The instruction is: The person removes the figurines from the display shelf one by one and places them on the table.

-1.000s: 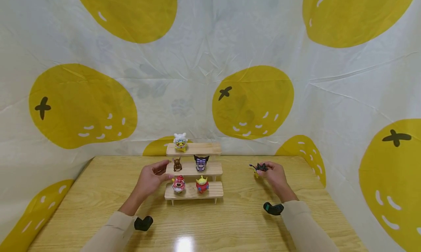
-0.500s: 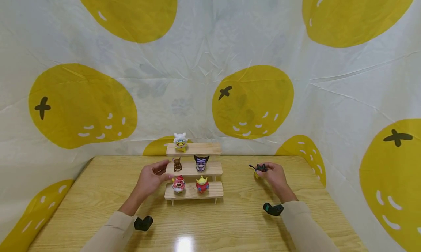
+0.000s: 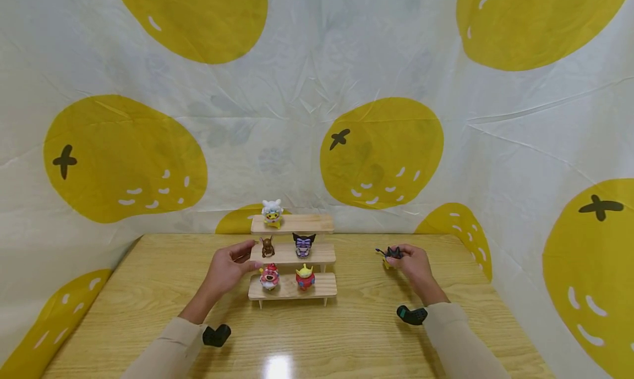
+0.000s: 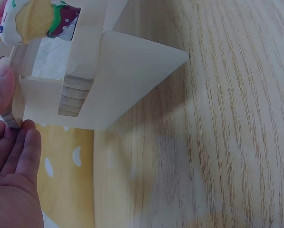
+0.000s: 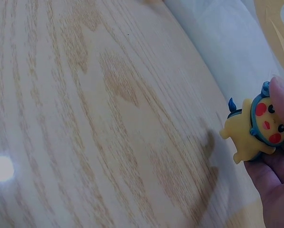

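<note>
Almost nothing has moved since the earlier frame: the head view shifts a hair, while the yellow figure (image 5: 256, 128) and both grips keep their places. The work therefore looks to be at a pause, with this figure in hand and off the stand (image 3: 284, 253). The figure, hooded in dark blue, is above the table (image 3: 356, 324), toward its far right corner; it looks clear of the surface. In the right wrist view it is tilted, its face to the camera.

The right grip (image 3: 415, 264) pinches it by the head, thumb against the hood. The left grip (image 3: 229, 266) holds the left end of the stand's middle tier, thumb above the board and fingers below, which probably steadies it.

The stand rises in three tiers near the middle of the table's far edge. A white-hooded figure (image 3: 272, 214) is at the top tier's left end; a brown figure (image 3: 267, 248) and a purple figure (image 3: 304, 246) sit on the middle one; a pink figure (image 3: 269, 278) and a red figure (image 3: 305, 279) stand on the bottom one. Beyond the far edge hangs a fruit-print cloth (image 3: 292, 148).
</note>
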A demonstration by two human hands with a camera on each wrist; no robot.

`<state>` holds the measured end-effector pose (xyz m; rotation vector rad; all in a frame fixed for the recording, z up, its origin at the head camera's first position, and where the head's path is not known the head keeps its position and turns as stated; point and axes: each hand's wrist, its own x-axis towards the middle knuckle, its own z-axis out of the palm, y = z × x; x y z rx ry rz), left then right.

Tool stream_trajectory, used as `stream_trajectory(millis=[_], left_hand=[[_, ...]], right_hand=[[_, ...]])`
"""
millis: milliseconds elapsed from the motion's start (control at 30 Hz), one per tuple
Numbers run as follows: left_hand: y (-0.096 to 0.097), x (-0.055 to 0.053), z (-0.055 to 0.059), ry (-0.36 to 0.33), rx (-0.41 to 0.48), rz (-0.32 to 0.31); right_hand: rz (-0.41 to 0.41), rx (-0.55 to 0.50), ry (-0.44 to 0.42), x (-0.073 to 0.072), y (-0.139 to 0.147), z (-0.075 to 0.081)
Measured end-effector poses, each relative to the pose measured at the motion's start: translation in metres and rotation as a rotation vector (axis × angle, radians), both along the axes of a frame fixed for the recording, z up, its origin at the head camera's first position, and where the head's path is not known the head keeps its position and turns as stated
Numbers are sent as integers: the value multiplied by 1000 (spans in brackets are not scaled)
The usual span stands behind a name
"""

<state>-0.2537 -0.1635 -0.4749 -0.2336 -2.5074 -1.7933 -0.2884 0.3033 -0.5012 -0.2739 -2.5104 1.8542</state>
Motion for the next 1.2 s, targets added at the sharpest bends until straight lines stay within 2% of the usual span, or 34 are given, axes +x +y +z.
stream_trajectory(millis=[367,767,1200], left_hand=[[-1,1,0,0,7,-10],[-1,-1,-2,1,5,3],[-1,0,0,12,-7,-3]], right_hand=[[16,-2,4,0,0,-2],[-7,27,13,-1,-3,-5],[5,16,-16,0,-4,-4]])
